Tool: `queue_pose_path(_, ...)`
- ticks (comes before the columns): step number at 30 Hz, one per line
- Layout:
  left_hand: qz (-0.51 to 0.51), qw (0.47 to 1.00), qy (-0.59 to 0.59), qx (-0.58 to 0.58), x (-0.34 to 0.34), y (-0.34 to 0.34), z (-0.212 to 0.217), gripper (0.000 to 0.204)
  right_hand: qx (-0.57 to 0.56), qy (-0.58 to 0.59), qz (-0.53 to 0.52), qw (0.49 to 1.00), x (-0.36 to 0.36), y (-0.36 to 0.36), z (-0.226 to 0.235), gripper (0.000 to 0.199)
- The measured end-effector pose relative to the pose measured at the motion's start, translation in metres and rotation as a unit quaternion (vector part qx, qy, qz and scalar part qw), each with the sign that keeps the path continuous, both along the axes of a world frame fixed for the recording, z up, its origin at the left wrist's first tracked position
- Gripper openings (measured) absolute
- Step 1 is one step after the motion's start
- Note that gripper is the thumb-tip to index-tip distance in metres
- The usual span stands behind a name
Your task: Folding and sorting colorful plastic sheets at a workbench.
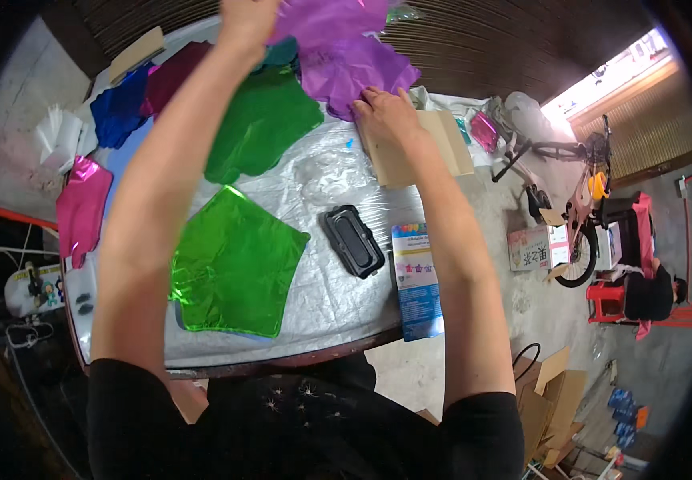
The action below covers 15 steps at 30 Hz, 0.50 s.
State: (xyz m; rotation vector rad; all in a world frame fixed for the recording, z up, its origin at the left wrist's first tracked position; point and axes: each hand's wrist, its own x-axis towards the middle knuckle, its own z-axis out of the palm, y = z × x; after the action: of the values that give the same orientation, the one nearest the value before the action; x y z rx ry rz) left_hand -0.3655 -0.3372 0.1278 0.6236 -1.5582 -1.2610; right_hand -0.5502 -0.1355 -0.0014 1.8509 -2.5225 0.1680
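Observation:
At the table's far edge lies a purple foil balloon (358, 72), flat and crinkled, with more purple foil above it. My right hand (390, 116) rests on its lower right edge, fingers stretched out, next to a cardboard piece (448, 140). My left hand (248, 24) reaches to the upper edge of the view beside the purple foil; its fingers are cut off, so I cannot tell its grip. Below my left forearm is a dark green foil balloon (262, 128). Closer to me a flat bright green star-shaped foil balloon (242, 264) lies beside a black plastic tray (353, 242).
Blue (118, 108), dark red (172, 76) and pink foil (84, 208) lie at the left. A blue-white package (418, 280) overhangs the front edge of the silver-covered table (338, 308). A bicycle (578, 200), cartons (554, 400) and a seated person (650, 292) are off right.

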Motion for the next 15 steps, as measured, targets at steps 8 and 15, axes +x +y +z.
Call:
queue_pose_path(8, -0.106, 0.982, -0.149, -0.044, 0.183, 0.096, 0.066, 0.014, -0.198, -0.17, -0.008, 0.965, 0.053, 0.025, 0.036, 0.045)
queue_pose_path(15, -0.214, 0.818, -0.187, -0.5, 0.28, 0.149, -0.027, 0.039, -0.11, -0.819, -0.011, 0.562, 0.181, 0.127, 0.075, 0.082)
